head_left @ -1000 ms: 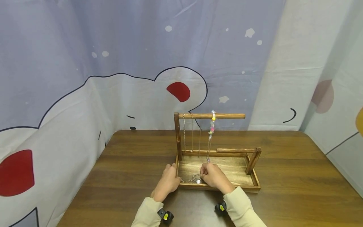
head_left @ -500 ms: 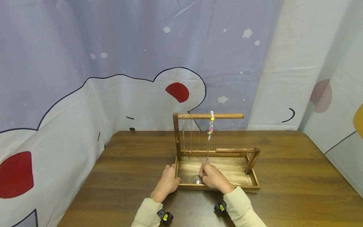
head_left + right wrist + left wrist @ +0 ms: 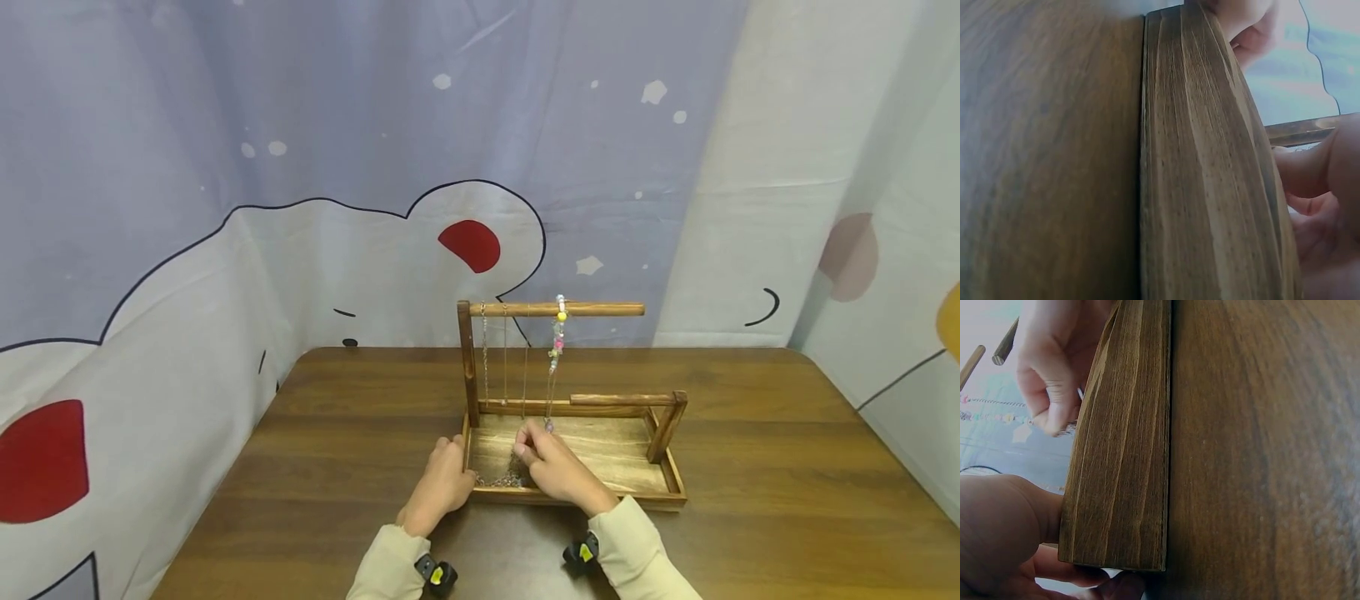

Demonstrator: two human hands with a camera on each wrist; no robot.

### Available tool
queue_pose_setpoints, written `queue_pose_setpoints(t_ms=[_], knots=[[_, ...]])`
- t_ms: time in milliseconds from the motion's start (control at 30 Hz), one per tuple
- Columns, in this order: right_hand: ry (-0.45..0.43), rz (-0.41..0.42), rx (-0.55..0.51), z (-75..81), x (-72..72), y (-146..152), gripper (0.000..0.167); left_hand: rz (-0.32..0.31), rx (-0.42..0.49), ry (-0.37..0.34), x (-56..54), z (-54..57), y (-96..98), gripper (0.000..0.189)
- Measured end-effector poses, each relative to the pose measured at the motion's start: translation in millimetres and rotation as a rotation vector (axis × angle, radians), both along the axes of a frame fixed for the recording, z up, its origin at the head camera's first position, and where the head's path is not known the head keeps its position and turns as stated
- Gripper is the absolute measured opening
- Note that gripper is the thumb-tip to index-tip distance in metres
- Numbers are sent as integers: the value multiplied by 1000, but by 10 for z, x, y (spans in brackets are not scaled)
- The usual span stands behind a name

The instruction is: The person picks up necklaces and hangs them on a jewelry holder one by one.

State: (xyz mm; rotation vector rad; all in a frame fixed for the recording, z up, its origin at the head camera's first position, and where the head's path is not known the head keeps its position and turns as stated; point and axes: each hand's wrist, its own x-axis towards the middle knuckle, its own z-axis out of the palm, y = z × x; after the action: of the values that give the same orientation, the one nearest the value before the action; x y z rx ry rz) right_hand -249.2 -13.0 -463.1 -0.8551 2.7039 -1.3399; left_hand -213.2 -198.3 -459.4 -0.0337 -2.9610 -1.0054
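Observation:
A wooden jewelry stand (image 3: pixel 645 502) with a shallow tray base sits on the table. My left hand (image 3: pixel 442 479) grips the tray's front left corner; in the left wrist view the thumb lies on one side and fingers wrap the end. Over the tray's front, my right hand (image 3: pixel 558 471) pinches part of a silver chain necklace (image 3: pixel 501 481) between thumb and fingertips. The rest of that chain lies along the tray's front left. In the right wrist view the front wall (image 3: pixel 1204 162) hides most of what the right hand (image 3: pixel 1335 181) holds.
From the stand's upper bar (image 3: pixel 611 309) hang several necklaces, including a colorful beaded one (image 3: pixel 558 337) with a purple pendant just behind my right hand. A lower bar (image 3: pixel 622 399) runs in from the right post (image 3: pixel 667 427). A patterned curtain (image 3: pixel 360 258) stands behind the table.
My right hand has moved slightly up and left, raising a strand of the silver chain from the tray. The left hand stays on the corner.

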Motion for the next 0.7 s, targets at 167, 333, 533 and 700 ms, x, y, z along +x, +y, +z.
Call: queue_pose_setpoints(t_ms=[167, 333, 533, 700], knots=[[-3, -2, -115, 7, -17, -6, 8, -3, -10, 11, -2, 4, -4, 55], [62, 15, -196, 27, -33, -1, 5, 0, -15, 19, 3, 4, -7, 55], [-26, -2, -225, 87, -30, 8, 8, -1, -10, -1, 7, 8, -2, 55], [-103, -40, -250, 202, 30, 8, 7, -7, -8, -5, 0, 15, 5, 54]])
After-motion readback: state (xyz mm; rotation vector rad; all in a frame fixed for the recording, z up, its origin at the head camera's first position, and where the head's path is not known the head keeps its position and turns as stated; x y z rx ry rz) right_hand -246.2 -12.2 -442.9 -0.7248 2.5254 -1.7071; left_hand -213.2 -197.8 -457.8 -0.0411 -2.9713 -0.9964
